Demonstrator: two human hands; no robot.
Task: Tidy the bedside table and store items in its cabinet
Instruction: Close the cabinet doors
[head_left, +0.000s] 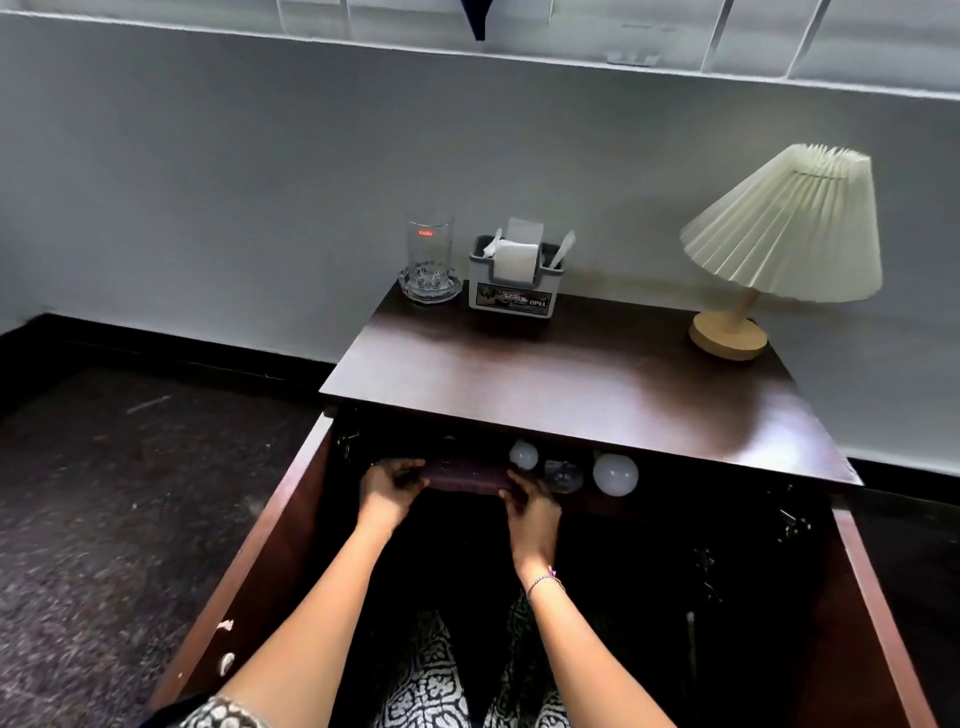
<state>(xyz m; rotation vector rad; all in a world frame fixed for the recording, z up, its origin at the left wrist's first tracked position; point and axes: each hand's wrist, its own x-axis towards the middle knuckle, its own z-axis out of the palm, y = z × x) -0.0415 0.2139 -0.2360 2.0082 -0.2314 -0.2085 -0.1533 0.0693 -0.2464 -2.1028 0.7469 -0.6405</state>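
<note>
Item: a dark purple flat oblong thing (465, 475), perhaps a pouch or slim case; it is too blurred to tell which.
Where: inside the open cabinet (249, 561) under the dark brown wooden bench (571, 384), lying crosswise at the front of the shelf.
Hands: my left hand (387, 486) grips its left end and my right hand (527, 501) grips its right end, so the 2 are apart, 1 clamped on each end.
Neighbours: 3 bulbs sit to its right, a small white bulb (523, 453), a clear glass bulb (563, 475) and a large white bulb (615, 474). The clear one is just beside my right hand.
Handling: I judge it light and possibly soft, so it could sag in the middle.
Hold: the 2 short ends, thumbs on top, should keep it level.
Risk: the bulbs are fragile and round, so a nudge from my right hand could roll them.
</note>
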